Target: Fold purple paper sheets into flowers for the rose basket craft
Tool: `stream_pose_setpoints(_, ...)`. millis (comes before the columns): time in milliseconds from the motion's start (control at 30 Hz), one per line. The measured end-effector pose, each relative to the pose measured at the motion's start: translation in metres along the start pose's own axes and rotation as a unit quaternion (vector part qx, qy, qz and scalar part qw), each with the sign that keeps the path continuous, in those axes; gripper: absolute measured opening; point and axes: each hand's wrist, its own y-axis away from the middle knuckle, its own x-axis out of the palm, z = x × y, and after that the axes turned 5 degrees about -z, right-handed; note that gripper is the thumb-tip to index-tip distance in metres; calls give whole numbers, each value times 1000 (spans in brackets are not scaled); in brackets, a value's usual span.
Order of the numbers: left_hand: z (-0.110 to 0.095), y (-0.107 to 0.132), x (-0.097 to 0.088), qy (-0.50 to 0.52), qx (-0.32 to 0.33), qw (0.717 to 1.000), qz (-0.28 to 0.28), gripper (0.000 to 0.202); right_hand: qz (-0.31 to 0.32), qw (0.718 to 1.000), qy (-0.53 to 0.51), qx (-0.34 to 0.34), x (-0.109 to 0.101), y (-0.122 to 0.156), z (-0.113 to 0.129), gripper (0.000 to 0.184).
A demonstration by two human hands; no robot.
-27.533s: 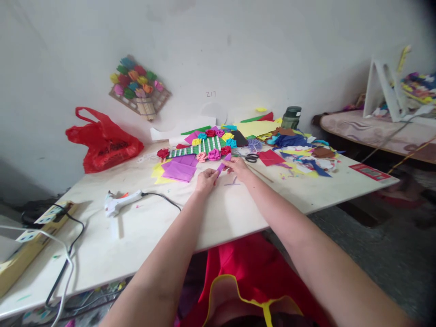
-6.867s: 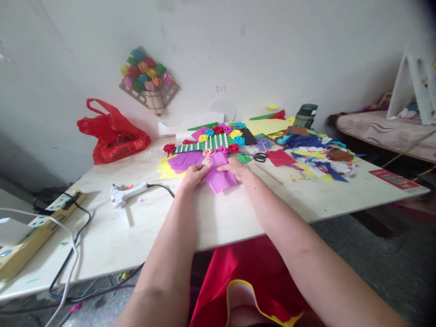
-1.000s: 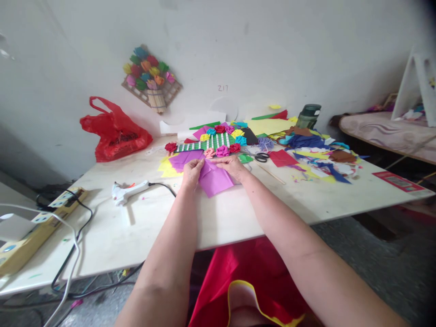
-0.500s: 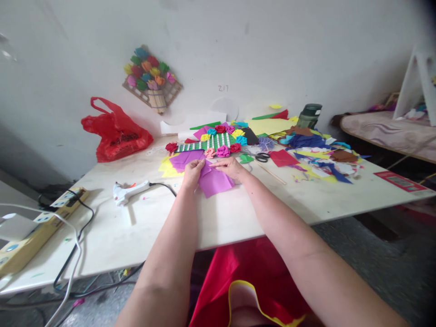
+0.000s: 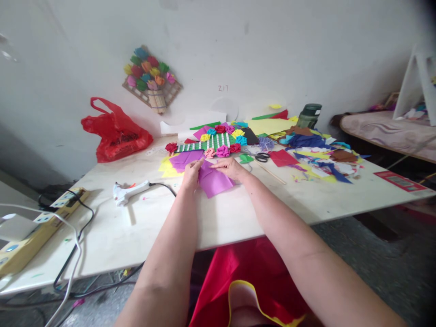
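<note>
A square of purple paper [image 5: 215,182] lies between my hands, over the middle of the table, one corner pointing toward me. My left hand [image 5: 192,174] is closed in a pinch at its left edge. From the other side, my right hand [image 5: 230,169] pinches the paper's upper edge, fingers pointing left; the exact fingertip contact is small and partly hidden. Just beyond my left hand lie more purple paper [image 5: 184,159] and yellow paper [image 5: 167,168]. Behind both hands is a guitar-shaped green piece [image 5: 194,146] edged with colourful paper roses [image 5: 223,151].
A white glue gun [image 5: 130,190] with a cord lies left, near a power strip [image 5: 63,200]. A red plastic bag [image 5: 116,136] stands at the back left. Scissors [image 5: 262,157], a thin stick [image 5: 270,173], red paper [image 5: 284,158] and a scrap pile [image 5: 318,150] are right.
The purple paper has shifted slightly between my hands, and its upper left part now lies flatter beside my left fingers. My arms have hardly moved.
</note>
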Motion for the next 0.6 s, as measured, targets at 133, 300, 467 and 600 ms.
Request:
stream_pose_setpoints(133,1,0,0,-22,-13,999,27,33,7,999,37,-9,-1,1,-1,22)
stream_pose_setpoints(300,4,-1,-1,-44,15,998,33,33,9,1000,13,4,-5,2,8,25)
stream_pose_setpoints(467,4,-2,0,-34,37,998,44,35,-57,981,-116,144,-8,0,18,29)
stream_pose_setpoints(600,2,1,3,-37,34,996,67,37,-80,963,-150,209,-5,1,15,39)
